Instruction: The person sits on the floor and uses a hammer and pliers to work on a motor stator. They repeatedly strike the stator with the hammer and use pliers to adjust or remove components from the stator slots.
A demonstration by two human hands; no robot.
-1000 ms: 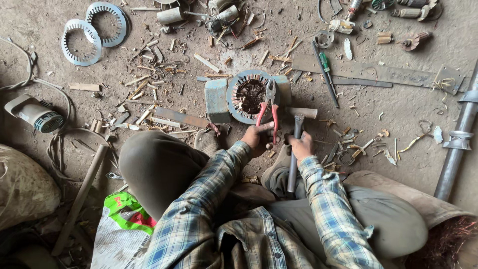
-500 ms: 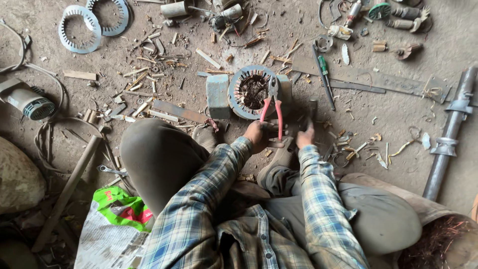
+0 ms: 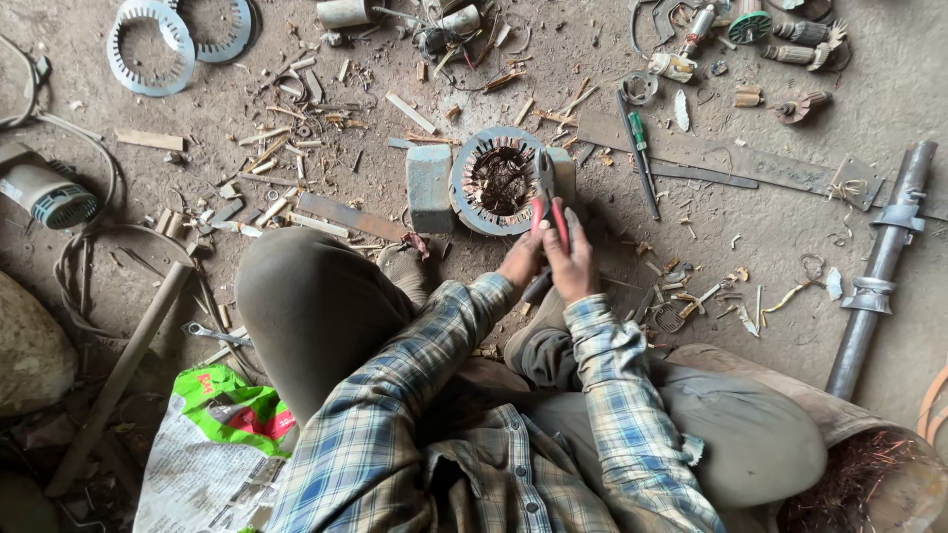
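hands (image 3: 549, 259) grip red-handled pliers (image 3: 546, 197), jaws seemingly inside motor stator (image 3: 494, 180).

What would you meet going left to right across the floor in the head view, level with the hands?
Small grey motor → flat metal strip → grey block → round stator → red-handled pliers → green-handled screwdriver → metal pipe.

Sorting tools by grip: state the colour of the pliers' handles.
Red handles on the pliers, gripped by both hands; clearest in the head view.
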